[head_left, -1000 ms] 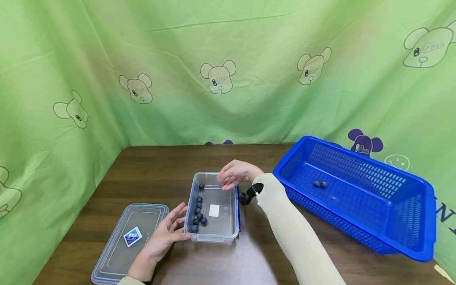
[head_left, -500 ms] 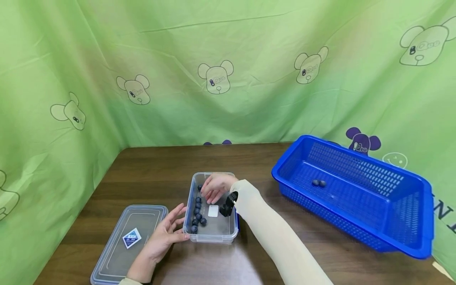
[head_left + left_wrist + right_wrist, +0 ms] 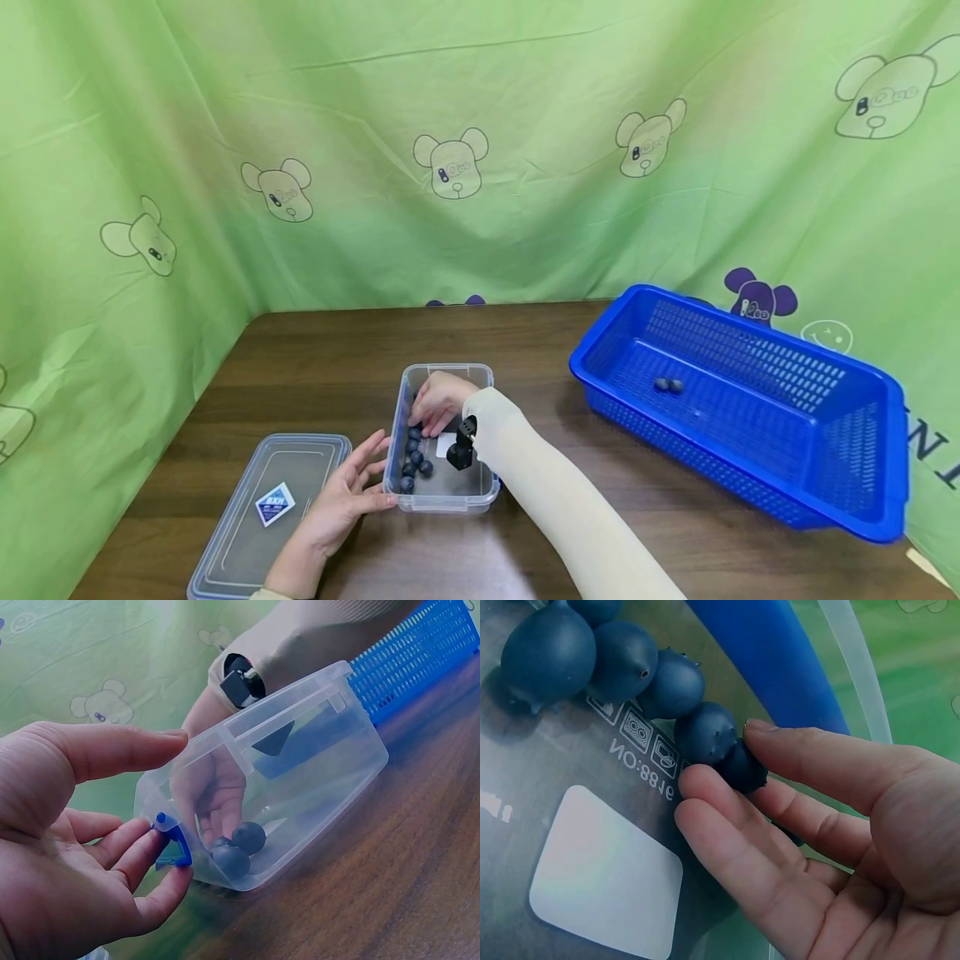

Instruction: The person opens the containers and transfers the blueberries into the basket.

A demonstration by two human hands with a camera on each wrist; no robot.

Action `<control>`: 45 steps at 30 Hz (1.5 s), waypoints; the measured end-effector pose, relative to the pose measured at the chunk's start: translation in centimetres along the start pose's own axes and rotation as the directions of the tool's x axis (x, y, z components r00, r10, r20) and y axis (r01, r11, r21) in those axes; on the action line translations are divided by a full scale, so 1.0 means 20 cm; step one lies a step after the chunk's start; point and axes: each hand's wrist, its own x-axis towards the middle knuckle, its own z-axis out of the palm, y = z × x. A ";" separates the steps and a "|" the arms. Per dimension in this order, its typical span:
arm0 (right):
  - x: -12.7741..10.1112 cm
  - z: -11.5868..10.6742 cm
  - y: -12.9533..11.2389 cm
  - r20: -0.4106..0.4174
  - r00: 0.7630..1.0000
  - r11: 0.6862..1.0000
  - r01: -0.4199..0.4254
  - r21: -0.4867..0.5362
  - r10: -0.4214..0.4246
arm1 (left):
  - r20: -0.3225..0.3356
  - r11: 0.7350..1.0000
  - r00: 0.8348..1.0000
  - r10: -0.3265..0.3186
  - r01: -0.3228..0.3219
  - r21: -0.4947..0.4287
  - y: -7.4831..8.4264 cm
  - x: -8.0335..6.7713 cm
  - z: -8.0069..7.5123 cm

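Inside the clear plastic box at table centre: right hand is down in the far-left part, thumb and first fingers pinching one dark blue berry that sits against the row of other berries. Rest of the berries lie in a line along the box's left wall; the right part of the floor shows only a white label and embossed marks. Left hand rests against the box's near-left corner, fingers loosely spread, fingertips touching the blue clip on the wall, thumb up near the rim, no real grip. Box lid lies flat on the wooden table just left of the box, sticker up, partly under the left wrist. Blue slotted basket sits well apart to the right, two berries in basket touching each other on its floor toward the far-left end. Green printed cloth hangs behind and to both sides.
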 end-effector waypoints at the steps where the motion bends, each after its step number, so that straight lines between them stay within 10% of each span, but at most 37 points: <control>1: 0.00 0.01 0.00 -0.011 1.000 1.000 0.003 -0.003 -0.003 | -0.001 1.000 1.000 0.000 0.000 -0.001 0.00 0.00 0.00; 20: 0.00 -0.03 -0.01 0.010 1.000 0.999 0.004 -0.042 -0.003 | -0.008 1.000 1.000 -0.010 0.010 0.011 0.02 0.00 0.00; 45: -0.22 -0.64 0.00 -0.040 0.991 0.932 0.133 0.336 -0.127 | -0.009 1.000 1.000 -0.005 0.005 -0.014 0.00 0.00 0.00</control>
